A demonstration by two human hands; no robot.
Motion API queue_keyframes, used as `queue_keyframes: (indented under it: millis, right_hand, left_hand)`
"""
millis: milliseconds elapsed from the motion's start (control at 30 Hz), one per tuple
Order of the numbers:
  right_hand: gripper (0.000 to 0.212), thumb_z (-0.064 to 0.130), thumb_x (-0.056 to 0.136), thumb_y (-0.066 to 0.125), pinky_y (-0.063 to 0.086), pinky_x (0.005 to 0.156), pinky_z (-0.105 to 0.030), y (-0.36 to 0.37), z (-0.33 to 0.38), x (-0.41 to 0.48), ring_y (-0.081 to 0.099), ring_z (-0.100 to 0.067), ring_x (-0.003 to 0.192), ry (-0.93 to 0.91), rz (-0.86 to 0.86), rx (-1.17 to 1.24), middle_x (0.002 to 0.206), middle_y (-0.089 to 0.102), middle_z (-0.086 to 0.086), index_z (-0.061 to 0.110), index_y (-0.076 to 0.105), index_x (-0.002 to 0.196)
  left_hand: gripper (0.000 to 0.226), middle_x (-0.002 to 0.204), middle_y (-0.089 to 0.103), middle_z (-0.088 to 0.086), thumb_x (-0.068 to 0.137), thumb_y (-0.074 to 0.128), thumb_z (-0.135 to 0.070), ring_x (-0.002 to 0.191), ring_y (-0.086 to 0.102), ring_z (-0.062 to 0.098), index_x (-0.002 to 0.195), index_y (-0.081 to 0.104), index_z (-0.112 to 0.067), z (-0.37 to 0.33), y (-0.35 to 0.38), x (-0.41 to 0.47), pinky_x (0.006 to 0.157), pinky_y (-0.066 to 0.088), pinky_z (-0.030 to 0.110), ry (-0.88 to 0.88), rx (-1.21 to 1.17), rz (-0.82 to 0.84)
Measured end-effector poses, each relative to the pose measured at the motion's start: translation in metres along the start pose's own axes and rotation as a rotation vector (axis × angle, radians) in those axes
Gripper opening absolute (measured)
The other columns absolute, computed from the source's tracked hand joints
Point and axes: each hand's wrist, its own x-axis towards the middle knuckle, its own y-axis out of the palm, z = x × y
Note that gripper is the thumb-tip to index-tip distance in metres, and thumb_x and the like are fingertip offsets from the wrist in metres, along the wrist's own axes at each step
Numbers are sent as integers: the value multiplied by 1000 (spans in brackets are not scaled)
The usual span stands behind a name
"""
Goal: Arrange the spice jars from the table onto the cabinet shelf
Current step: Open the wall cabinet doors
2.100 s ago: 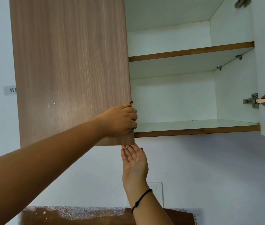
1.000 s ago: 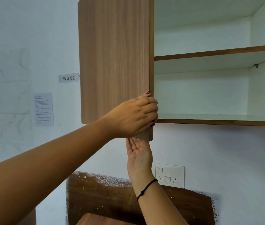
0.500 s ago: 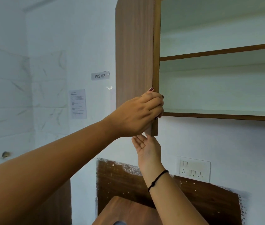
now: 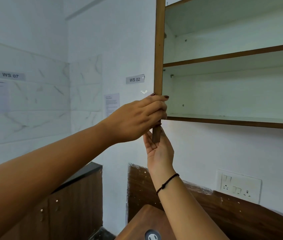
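Wood-grain cabinet door (image 4: 158,49) stands edge-on at frame centre. The left hand (image 4: 137,118) grips its edge, fingers curled round it. The right hand (image 4: 160,151), palm up with fingers straight, touches the door's bottom corner. The cabinet shelf (image 4: 232,122) spans the right side; the tabletop (image 4: 142,219) lies at bottom centre.

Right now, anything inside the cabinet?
The cabinet holds no visible jars: white walls, bare lower shelf. The middle shelf hides its own top from below; the right side is out of frame.
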Motion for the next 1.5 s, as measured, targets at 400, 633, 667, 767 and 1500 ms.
queue_keyframes:
  millis: [400,633,667,767,1500]
  right_hand:
    - [36,18,93,63,60,81,-34,26,-56,-3,72,-24,101,115,135,92,116,72,-11,19,62,129]
    - [49,14,94,60,60,73,-30,46,-89,2,74,-20,93,158,189,40,120,67,-8,31,51,139]
    - [51,13,94,60,61,75,-31,49,-94,3,73,-21,95,159,189,16,122,66,-8,32,50,140]
    - [56,11,95,59,61,78,-31,56,-109,7,73,-19,93,163,188,-32,119,66,-5,36,45,143]
    - [48,11,94,63,59,75,-22,65,-179,32,65,-15,96,-231,155,-593,124,58,-4,25,53,138]
  left_hand:
    - [36,140,55,11,107,39,-19,146,33,29,135,57,-6,38,-16,-79,119,32,37,-101,169,132]
    - [46,149,48,8,106,32,-30,149,26,29,144,50,-11,56,-16,-121,124,14,47,-202,326,290]
    - [47,151,46,6,106,30,-32,150,24,28,146,47,-12,59,-16,-127,125,11,47,-218,344,314]
    - [51,155,41,4,107,23,-34,150,23,27,148,44,-13,65,-17,-141,125,6,46,-263,386,358]
    - [55,164,18,-2,105,31,-34,153,10,21,157,22,-18,99,1,-189,125,1,41,-353,440,489]
